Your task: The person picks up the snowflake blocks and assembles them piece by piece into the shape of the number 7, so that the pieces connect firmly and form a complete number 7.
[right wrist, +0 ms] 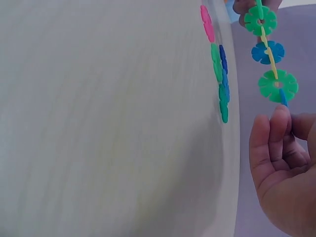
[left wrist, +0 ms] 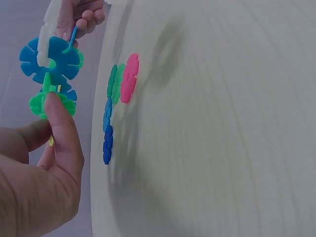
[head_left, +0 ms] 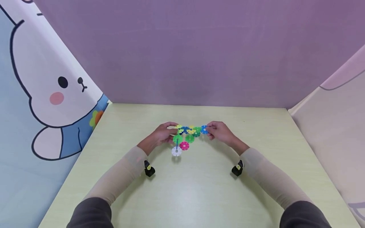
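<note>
A chain of slotted plastic snowflake discs, joined edge to edge, stretches between both hands above the table. My left hand [head_left: 163, 133] pinches its left end, near a yellow-green disc [head_left: 179, 127]. My right hand [head_left: 222, 131] pinches the blue disc [head_left: 204, 129] at the other end; that disc is edge-on in the right wrist view, joined to a green disc [right wrist: 278, 86]. From the left end, a branch with a green disc [head_left: 177, 139] and a white disc [head_left: 176, 151] comes toward me. In the left wrist view, fingers partly hide the green disc [left wrist: 37, 104].
Loose discs lie flat on the pale table [head_left: 194, 190] under the chain: a pink one [head_left: 184, 145], green ones [head_left: 189, 138] and blue ones [left wrist: 107, 144]. A purple panel [head_left: 194, 57] stands at the back; printed cloth hangs at both sides.
</note>
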The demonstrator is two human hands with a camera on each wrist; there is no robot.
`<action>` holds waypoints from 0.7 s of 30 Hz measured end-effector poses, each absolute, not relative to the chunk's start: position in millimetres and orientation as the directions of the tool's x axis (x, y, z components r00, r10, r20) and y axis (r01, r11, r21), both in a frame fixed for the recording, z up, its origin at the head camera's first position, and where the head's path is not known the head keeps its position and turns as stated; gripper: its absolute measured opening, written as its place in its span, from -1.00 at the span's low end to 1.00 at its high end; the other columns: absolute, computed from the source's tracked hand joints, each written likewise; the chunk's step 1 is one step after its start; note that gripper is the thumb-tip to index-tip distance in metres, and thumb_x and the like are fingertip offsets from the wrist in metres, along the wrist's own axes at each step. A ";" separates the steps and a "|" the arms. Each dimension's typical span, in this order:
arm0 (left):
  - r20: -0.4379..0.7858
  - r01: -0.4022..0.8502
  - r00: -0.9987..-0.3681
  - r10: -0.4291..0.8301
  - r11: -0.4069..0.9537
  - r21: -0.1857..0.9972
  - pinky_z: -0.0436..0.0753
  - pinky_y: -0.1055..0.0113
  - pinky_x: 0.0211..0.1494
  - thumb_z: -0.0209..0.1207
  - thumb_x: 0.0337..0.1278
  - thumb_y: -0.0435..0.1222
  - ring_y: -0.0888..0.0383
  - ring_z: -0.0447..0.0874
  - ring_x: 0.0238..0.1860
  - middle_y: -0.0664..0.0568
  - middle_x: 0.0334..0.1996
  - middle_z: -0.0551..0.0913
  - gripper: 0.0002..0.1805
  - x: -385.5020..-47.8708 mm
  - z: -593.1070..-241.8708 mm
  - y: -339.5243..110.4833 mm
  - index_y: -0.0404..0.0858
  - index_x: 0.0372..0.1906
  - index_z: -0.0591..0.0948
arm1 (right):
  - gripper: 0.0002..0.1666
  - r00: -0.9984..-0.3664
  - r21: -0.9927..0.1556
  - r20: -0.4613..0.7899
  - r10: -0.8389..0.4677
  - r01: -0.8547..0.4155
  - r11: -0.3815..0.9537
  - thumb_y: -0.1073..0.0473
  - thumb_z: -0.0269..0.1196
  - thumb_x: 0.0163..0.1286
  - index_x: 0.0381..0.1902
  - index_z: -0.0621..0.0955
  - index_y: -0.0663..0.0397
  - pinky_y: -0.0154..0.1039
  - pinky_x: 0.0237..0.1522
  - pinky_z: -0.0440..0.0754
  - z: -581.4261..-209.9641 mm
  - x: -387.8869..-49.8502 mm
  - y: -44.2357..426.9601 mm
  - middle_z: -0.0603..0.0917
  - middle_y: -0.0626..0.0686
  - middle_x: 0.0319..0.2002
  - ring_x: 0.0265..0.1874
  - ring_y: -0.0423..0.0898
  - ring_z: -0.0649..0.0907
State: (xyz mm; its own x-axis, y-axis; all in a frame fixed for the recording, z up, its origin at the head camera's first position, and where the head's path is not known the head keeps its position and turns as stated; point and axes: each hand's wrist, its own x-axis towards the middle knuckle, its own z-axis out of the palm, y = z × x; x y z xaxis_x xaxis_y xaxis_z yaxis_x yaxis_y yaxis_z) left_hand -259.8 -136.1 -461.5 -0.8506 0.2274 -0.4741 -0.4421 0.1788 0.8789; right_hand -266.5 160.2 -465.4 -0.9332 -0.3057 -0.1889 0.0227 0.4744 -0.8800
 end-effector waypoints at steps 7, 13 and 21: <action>-0.466 -0.435 -0.858 0.214 0.178 0.882 0.70 0.33 -0.38 0.15 0.48 -0.24 0.19 0.71 -0.48 -0.01 -0.20 0.70 -0.57 -260.1 -461.3 -136.6 -0.02 0.36 0.48 | -0.75 -0.924 -0.908 -0.220 -0.311 0.078 0.411 0.20 0.11 0.60 0.04 0.58 0.28 -0.28 -0.20 0.77 -466.0 -270.5 158.5 0.68 0.12 -0.26 -0.34 -0.11 0.67; -0.466 -0.435 -0.864 0.192 0.180 0.882 0.73 0.30 -0.33 0.15 0.48 -0.23 0.18 0.73 -0.46 -0.02 -0.19 0.71 -0.59 -263.5 -459.7 -133.2 0.01 0.35 0.50 | -0.72 -0.924 -0.930 -0.208 -0.322 0.085 0.357 0.21 0.10 0.61 0.07 0.56 0.32 -0.28 -0.21 0.78 -466.2 -277.0 161.3 0.66 0.12 -0.29 -0.35 -0.10 0.67; -0.468 -0.440 -0.864 0.186 0.175 0.881 0.74 0.27 -0.31 0.14 0.49 -0.23 0.18 0.76 -0.45 -0.02 -0.21 0.74 -0.60 -265.4 -459.2 -128.8 0.01 0.34 0.51 | -0.72 -0.918 -0.950 -0.198 -0.344 0.093 0.299 0.22 0.09 0.61 0.06 0.54 0.36 -0.29 -0.22 0.77 -465.6 -279.8 162.4 0.66 0.07 -0.31 -0.40 -0.18 0.67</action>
